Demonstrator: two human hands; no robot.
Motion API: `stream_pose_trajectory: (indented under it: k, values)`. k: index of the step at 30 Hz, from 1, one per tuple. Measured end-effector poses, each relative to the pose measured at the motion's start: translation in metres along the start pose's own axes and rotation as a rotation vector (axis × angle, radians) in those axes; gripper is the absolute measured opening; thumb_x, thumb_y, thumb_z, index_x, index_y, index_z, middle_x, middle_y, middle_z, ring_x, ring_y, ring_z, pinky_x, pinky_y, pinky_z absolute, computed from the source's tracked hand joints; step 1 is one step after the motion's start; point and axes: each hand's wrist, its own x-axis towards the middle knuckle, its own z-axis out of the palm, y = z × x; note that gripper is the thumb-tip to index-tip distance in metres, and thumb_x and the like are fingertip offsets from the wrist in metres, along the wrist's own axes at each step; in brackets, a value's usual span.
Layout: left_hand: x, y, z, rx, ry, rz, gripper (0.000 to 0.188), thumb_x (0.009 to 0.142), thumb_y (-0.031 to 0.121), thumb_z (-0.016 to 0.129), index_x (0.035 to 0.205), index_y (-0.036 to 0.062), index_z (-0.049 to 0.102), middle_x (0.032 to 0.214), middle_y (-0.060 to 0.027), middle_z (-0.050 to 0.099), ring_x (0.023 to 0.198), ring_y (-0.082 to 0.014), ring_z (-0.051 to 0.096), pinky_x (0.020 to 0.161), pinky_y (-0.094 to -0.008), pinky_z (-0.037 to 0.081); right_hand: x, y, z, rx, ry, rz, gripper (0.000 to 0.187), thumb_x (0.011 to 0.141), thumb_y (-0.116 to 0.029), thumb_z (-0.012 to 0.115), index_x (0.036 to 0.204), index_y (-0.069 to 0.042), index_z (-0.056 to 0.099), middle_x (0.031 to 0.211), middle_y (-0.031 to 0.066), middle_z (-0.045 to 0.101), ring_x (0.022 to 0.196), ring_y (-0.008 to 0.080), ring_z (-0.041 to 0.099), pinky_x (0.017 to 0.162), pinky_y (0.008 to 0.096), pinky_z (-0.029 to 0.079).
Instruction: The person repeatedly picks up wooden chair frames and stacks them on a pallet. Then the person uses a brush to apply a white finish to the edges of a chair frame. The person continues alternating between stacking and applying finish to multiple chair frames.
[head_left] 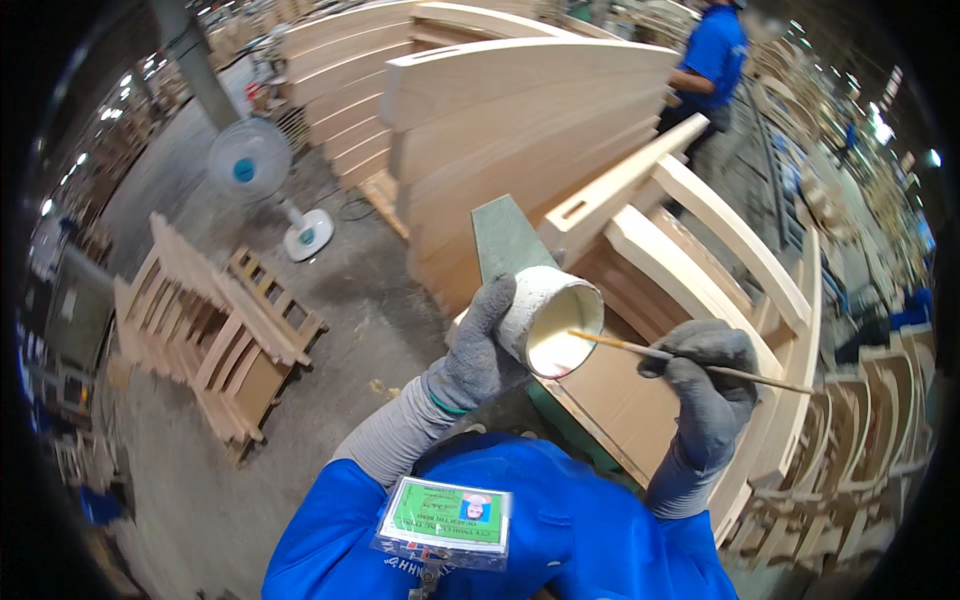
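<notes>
One cup (548, 318), one stick (690, 361), one fan (250, 165)

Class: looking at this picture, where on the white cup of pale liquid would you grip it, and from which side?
Grip the white cup around its round side wall, from behind and its left, as the gloved left hand does. Its open mouth tilts toward the thin stick, so that side should stay free.

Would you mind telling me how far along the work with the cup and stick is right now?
Done: the white cup is lifted in the gloved left hand and tilted, pale creamy liquid inside. In hand: the right hand holds a thin stick with its tip in the cup's mouth. Left: no liquid shows on the pale wooden frame beneath; how many parts are treated cannot be told.
</notes>
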Motion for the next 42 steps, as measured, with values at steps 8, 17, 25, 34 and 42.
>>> stream_pose_trajectory:
  k: [8,17,25,34,42]
  values:
    - [-0.049,0.043,0.01,0.208,0.142,0.257,0.073,0.082,0.051,0.048,0.131,0.0002,0.031,0.129,-0.0173,0.042,0.115,-0.0278,0.046,0.098,-0.0408,0.038,0.026,0.008,0.05,-0.15,-0.51,0.019,0.022,0.061,0.004,0.073,0.08,0.002,0.062,0.079,0.0145,0.063,0.072,0.0198,0.061,0.063,0.0286,0.049]
    - [-0.069,0.034,-0.018,-0.048,0.265,0.375,0.071,0.084,0.056,0.041,0.131,0.0035,0.031,0.125,-0.0161,0.045,0.114,-0.0283,0.046,0.097,-0.0418,0.039,0.019,0.045,0.063,0.13,-0.381,0.106,0.016,0.07,0.009,0.058,0.082,0.001,0.052,0.079,0.0174,0.057,0.067,0.0253,0.061,0.055,0.0365,0.055]
    - [-0.072,0.034,-0.029,-0.147,0.162,0.418,0.066,0.087,0.053,0.04,0.131,0.0057,0.031,0.123,-0.0133,0.045,0.111,-0.0246,0.049,0.092,-0.0377,0.044,0.006,0.058,0.071,0.17,-0.338,0.109,0.009,0.081,-0.005,0.054,0.087,-0.001,0.049,0.081,0.0176,0.055,0.062,0.0235,0.058,0.054,0.0341,0.053]
    - [-0.06,0.034,-0.026,-0.092,0.139,0.477,0.071,0.086,0.058,0.035,0.133,0.0055,0.028,0.126,-0.0147,0.041,0.116,-0.026,0.045,0.095,-0.0376,0.041,-0.009,0.069,0.065,0.165,-0.236,0.133,0.011,0.081,-0.007,0.056,0.088,-0.001,0.049,0.082,0.017,0.055,0.067,0.0235,0.06,0.059,0.0356,0.054]
    - [-0.058,0.023,-0.033,0.057,0.166,0.421,0.08,0.081,0.067,0.03,0.134,0.006,0.025,0.128,-0.0166,0.04,0.118,-0.0298,0.043,0.096,-0.0422,0.041,-0.029,0.071,0.071,0.065,-0.211,-0.037,0.012,0.082,-0.009,0.056,0.086,-0.002,0.048,0.081,0.0167,0.055,0.068,0.0261,0.06,0.059,0.0369,0.054]
